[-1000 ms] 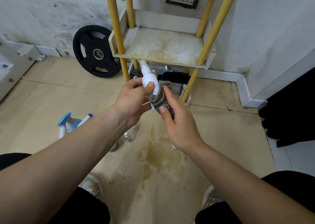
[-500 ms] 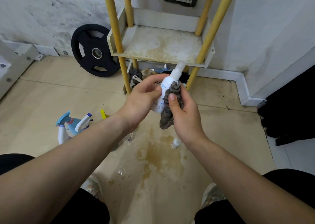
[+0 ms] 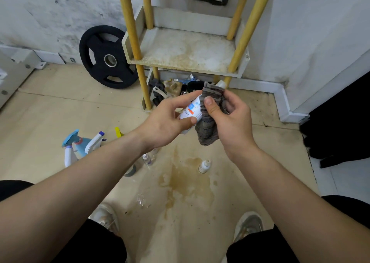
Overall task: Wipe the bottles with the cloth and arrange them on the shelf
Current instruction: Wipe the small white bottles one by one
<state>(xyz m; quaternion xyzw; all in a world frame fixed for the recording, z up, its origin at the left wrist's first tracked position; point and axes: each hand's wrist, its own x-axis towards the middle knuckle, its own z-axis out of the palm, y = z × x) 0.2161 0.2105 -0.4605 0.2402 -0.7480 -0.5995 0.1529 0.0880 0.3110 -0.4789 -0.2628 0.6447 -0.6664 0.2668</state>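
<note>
A white spray bottle (image 3: pixel 191 110) with a blue and orange label is tilted to the upper right in front of me. My left hand (image 3: pixel 166 120) grips its lower body. My right hand (image 3: pixel 230 120) holds a grey striped cloth (image 3: pixel 208 122) wrapped round the bottle's upper part; the nozzle is mostly hidden by the cloth. Beyond my hands stands the shelf (image 3: pixel 188 52), a stained white board on yellow posts. On the floor lie blue and white spray bottles (image 3: pixel 80 144), a small clear bottle (image 3: pixel 147 159) and a small white bottle (image 3: pixel 204 165).
A black weight plate (image 3: pixel 106 56) leans on the wall left of the shelf. Clutter (image 3: pixel 172 86) fills the lower shelf. A brown stain (image 3: pixel 186 182) marks the floor between my shoes (image 3: pixel 248 224). A dark object (image 3: pixel 338 118) stands at right.
The bottle has swung from leaning left to leaning right. The cloth has slid up from its lower body to cover the neck and nozzle.
</note>
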